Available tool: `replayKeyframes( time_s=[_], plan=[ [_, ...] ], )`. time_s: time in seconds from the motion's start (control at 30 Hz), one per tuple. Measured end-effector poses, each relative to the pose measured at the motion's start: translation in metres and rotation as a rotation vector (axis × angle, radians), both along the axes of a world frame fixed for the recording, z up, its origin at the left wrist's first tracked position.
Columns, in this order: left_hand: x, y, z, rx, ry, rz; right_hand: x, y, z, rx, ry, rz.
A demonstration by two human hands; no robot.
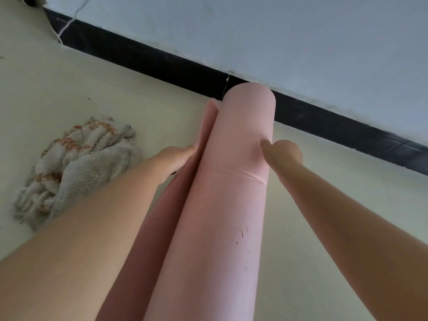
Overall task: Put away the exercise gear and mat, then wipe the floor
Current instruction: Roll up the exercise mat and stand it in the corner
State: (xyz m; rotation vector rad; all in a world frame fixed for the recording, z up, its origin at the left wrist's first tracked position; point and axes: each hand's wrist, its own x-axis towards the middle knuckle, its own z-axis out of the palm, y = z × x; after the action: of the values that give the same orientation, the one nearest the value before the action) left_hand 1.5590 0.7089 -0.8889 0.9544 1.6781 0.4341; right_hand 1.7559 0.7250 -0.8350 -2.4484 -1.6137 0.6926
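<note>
- My two bare arms reach forward and down along a rolled pink mat (234, 181), which runs lengthwise away from me toward the wall (301, 38).
- The mat's far end sits at the black baseboard (143, 56), where the pale floor (58, 93) meets the wall; whether it touches the baseboard I cannot tell.
- A loose outer flap of the mat hangs open on the roll's left side, darker in shade than the roll itself.
- My left hand (179, 155) is at that flap, fingertips against its edge; the fingers beyond are hidden by the mat, so I cannot tell whether they curl round it or lie flat.
- My right hand (283, 152) is on the roll's right side, thumb pressed into the foam and denting it, with the other fingers curled round the far side out of view.
- A faint crease crosses the roll just below my hands, and a few small dark scuffs mark its surface nearer to me.
- A crumpled towel (76, 167), off-white with orange stripes, lies on the floor to the left of the mat, partly behind my left forearm and apart from the roll.
- A thin white cord (69, 22) trails down the wall at upper left, near a dark object cut off by the frame's corner.
</note>
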Motion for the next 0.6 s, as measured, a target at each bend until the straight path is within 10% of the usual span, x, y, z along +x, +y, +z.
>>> replayKeyframes(
  time_s=[0.6],
  plan=[
    [0.067, -0.036, 0.045, 0.110, -0.024, 0.036, 0.038, -0.057, -0.013, 0.047, 0.919, -0.396]
  ],
)
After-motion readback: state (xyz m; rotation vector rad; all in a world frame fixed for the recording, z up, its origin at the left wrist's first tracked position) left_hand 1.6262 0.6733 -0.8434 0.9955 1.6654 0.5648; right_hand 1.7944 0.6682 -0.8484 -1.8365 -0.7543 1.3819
